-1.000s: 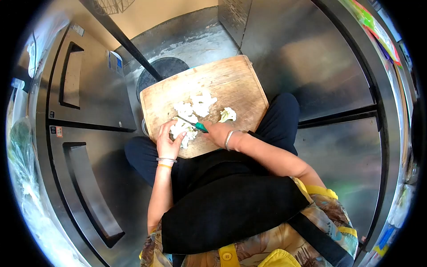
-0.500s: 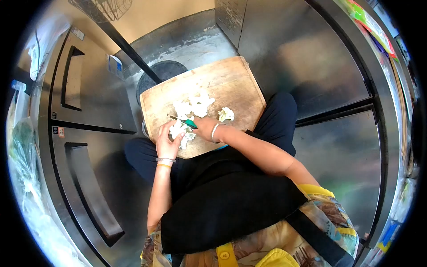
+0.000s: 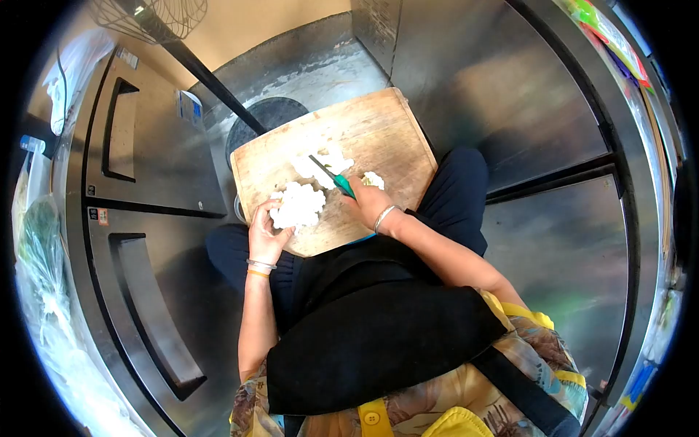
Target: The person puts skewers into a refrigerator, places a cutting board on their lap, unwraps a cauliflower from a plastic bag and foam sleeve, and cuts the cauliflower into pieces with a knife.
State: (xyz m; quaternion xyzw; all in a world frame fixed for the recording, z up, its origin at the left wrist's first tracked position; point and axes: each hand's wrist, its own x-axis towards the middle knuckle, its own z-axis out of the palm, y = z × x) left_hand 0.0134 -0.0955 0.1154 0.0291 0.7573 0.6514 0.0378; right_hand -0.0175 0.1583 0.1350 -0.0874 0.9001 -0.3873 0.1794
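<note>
A large white cauliflower piece point(image 3: 298, 207) rests on the wooden cutting board point(image 3: 371, 124), which lies across my lap. My left hand point(image 3: 267, 237) grips its left side, thumb below and fingers above. In my right hand point(image 3: 368, 202) is a knife point(image 3: 342, 183) with a green handle, its dark blade pointing up and left over the board. Beyond the knife lie more white cauliflower florets point(image 3: 309, 164). A smaller cauliflower piece with a greenish stem point(image 3: 374, 179) sits just past my right hand.
Steel refrigerator doors point(image 3: 138, 291) stand close on the left, and more steel doors point(image 3: 539, 95) on the right. A fan's black pole point(image 3: 211, 80) rises from a round base point(image 3: 280, 111) behind the board. Plastic bags point(image 3: 44, 269) line the far left.
My right hand has drawn the knife away from the cauliflower, to the right and slightly upward. The large piece, previously mostly covered by my hands, now shows fully beside my left hand.
</note>
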